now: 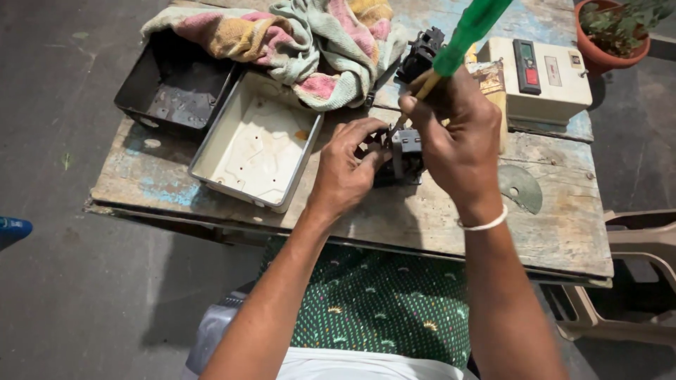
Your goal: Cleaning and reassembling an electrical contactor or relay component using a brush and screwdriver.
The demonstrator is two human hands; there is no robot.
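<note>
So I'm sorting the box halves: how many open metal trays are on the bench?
2. A dark rusty metal tray sits at the bench's far left; a cream metal tray lies touching its right side. The striped cloth may hide more.

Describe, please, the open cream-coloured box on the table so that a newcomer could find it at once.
Start at the worn wooden table and go to its left end. Two open boxes lie there side by side, under a striped cloth. The cream box is the pale, shallow one nearer the left hand; its neighbour is a black tray.
</note>
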